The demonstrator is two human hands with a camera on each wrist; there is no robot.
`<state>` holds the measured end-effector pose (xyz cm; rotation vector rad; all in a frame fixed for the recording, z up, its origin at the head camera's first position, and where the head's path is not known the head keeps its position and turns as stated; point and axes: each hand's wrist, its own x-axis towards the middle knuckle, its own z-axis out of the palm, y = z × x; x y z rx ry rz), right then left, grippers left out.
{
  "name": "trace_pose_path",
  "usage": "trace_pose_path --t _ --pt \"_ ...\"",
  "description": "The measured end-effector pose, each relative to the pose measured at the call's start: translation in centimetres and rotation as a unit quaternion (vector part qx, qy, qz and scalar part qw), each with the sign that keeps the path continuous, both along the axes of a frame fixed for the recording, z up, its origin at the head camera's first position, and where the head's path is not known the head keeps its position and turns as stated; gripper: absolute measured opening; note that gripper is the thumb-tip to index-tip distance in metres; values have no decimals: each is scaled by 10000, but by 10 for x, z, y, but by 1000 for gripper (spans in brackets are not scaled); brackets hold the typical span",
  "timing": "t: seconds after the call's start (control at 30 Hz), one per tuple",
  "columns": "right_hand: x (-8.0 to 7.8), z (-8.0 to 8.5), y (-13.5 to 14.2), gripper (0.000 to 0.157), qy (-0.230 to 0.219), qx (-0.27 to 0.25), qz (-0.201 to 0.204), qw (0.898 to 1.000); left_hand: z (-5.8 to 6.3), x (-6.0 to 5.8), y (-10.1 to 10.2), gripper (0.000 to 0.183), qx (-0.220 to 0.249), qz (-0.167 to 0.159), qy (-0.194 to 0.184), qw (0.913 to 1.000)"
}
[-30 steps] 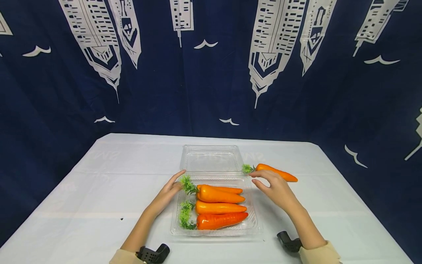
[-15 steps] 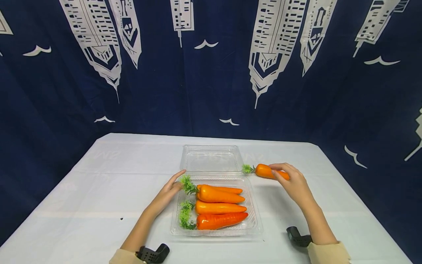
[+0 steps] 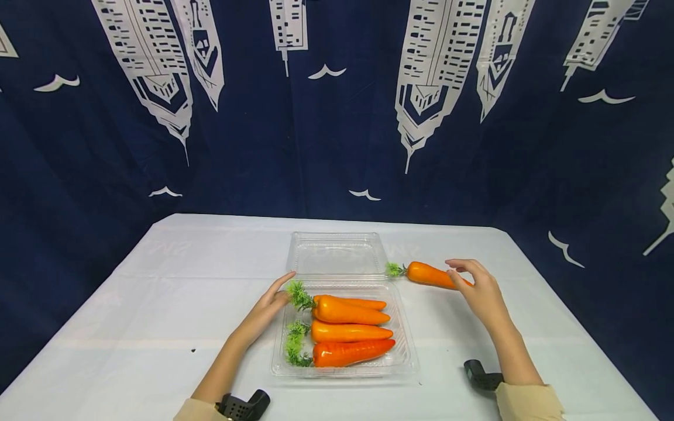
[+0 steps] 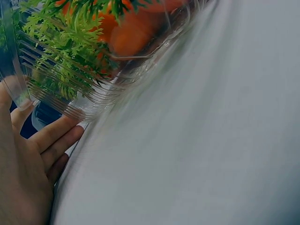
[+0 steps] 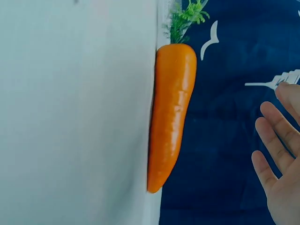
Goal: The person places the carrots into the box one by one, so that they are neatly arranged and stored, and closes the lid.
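A clear plastic clamshell box [image 3: 405, 351] lies with its lid [image 3: 337, 254] folded back. Several orange carrots [image 3: 350, 331] with green leafy tops lie inside, tops toward the left. My left hand [image 3: 265, 310] rests at the box's left side, and the left wrist view shows its fairly straight fingers [image 4: 56, 133] against the ribbed wall. Outside the box, a single carrot [image 5: 171, 117] lies on the table to the right of the lid. Over its tip in the head view is my right hand [image 3: 479, 289]; in the right wrist view the spread fingers [image 5: 276, 124] stand apart from it.
A white cloth covers the table [image 3: 131, 327]. Behind it hangs a dark blue curtain [image 3: 337, 140] with white building prints. Each wrist carries a black camera, one being the right wrist camera [image 3: 481, 377].
My right hand has moved right along the loose carrot, from its leafy top to its tip. The carrot lies about where it was. My left hand has stayed in place.
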<state>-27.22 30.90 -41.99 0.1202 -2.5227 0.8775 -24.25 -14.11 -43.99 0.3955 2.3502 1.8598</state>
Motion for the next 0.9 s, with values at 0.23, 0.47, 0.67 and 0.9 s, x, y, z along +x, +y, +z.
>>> trace_pose_path --t 0.23,0.47,0.67,0.9 --pt "-13 -23 20 37 -37 237 -241 9994 0 0 0 47 -8 -4 47 10000" --pt "32 33 -16 36 -486 -18 -4 9988 -2 0 0 47 30 -47 7 10000" --pt "30 29 -12 42 -795 -66 19 9968 -2 -1 0 47 6 -71 49 10000" --pt "25 24 -8 48 -1097 8 93 9939 0 0 0 47 11 -48 1 10000"
